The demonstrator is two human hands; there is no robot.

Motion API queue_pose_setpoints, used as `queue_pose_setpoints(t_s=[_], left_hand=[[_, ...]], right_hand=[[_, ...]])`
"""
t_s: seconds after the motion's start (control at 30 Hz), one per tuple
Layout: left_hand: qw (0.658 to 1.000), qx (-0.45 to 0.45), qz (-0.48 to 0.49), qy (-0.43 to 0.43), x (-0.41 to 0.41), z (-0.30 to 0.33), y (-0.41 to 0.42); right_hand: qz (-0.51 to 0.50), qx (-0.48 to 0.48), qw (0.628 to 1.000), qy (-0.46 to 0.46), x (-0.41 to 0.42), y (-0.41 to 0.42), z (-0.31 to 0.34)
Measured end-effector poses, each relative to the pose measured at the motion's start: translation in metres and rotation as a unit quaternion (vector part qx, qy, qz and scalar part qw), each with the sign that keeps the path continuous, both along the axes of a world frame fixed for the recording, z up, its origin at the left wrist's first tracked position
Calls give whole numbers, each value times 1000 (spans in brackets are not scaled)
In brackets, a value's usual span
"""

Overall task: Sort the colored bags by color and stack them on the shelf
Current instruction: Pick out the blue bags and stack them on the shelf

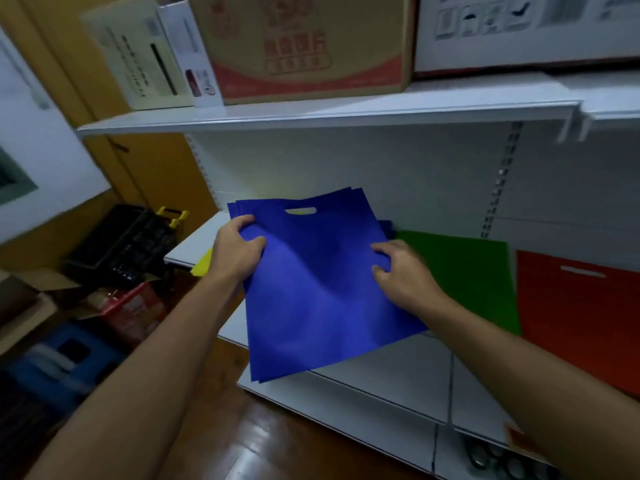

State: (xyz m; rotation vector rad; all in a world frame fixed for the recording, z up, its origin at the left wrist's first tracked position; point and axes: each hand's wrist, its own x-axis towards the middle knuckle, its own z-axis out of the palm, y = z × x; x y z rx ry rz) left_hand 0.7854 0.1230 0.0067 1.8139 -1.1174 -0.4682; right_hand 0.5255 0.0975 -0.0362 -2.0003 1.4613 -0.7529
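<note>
Both forearms extend forward over the white shelf (398, 368). The left hand (237, 251) grips the upper left edge of the blue bags (311, 299), fingers curled over it. The right hand (403, 271) pinches the right side with bent fingers. The bags cover part of a green bag (467, 271); beside it lies a red bag (581, 313), cut off at right. A yellow bag corner (204, 263) shows behind the left wrist. The blue bags are flat, with an oval handle slot, held tilted above the shelf front.

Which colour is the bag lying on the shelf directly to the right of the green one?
Orange-red bag, seen in the head view, beside the green bag.
</note>
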Motion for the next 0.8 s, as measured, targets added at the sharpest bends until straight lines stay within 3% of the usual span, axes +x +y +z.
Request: queue_pose_setpoints(t_s=[0.27,0.47,0.63,0.8], left_hand=[[993,34,116,-15,135,-32,-40],[988,86,127,-8,205,-36,-85],[993,97,71,-21,230,-45,-142],[995,91,-38,3,205,-66,-211]], right_hand=[[79,18,997,3,146,-80,-29],[101,45,993,-29,224,-138,-33],[62,61,996,-32,240,-165,-40],[-59,73,995,-32,204,-176,-54]])
